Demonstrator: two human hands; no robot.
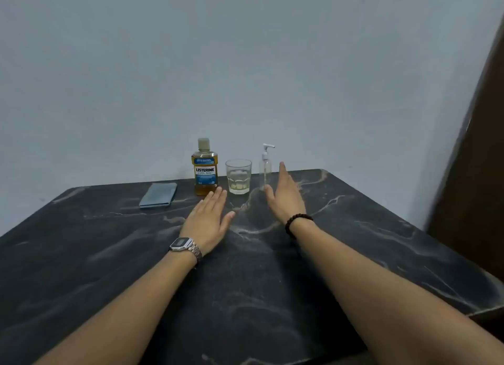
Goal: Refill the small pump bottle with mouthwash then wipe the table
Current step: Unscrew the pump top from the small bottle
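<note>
From the head camera we look down along two bare forearms stretched over a black marble-patterned tabletop (272, 296) with pale veins, set against a plain grey-blue wall (245, 64).

Our left hand (208, 218) lies palm down, fingers straight and together, thumb out to the side, holding nothing. Whether it rests on the surface or hovers just above it we cannot tell. A silver metal digital wristwatch (183, 245) sits on that wrist.

Our right hand (285, 195) is turned on edge, fingers straight and pointing away from us, thumb spread toward the left; it also holds nothing. A bracelet of dark round beads (297, 223) circles that wrist. The two hands are apart, with bare tabletop between them.

Along the far edge stand three things in a row. On the left is an upright clear plastic mouthwash bottle (205, 168) of amber liquid with a blue label and a pale cap on. In the middle is a clear faceted drinking glass (238, 176) with a little pale liquid at the bottom. On the right is the small clear pump bottle (265, 165) with a white pump head, upright, just beyond the right thumb and near the fingertips, not touched.

A folded grey-blue cloth (158, 195) lies flat to the left of the mouthwash bottle.

A dark brown panel (474, 160) runs along the right side.
</note>
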